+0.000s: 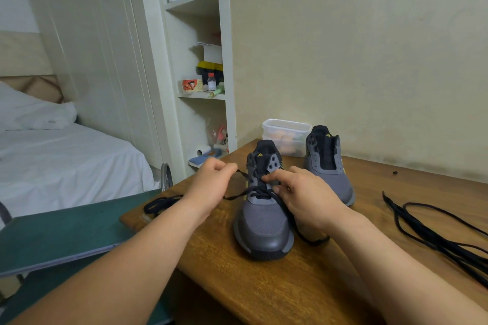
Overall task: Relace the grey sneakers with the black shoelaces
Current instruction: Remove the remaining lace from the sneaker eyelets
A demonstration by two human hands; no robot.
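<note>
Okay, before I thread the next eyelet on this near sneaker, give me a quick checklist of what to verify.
1. Lace end in grip: left hand pinches the black shoelace. Ok.
2. Shoe steadied: right hand pinches the eyelet row of the near sneaker. Ok.
3. Lowest eyelets threaded: the lace crosses there. Ok.
4. Both lace ends equal in length: cannot tell.
5. Far sneaker laced: no lace in it. Not ok.
6. Spare laces ready on the wooden table. Ok.
</note>
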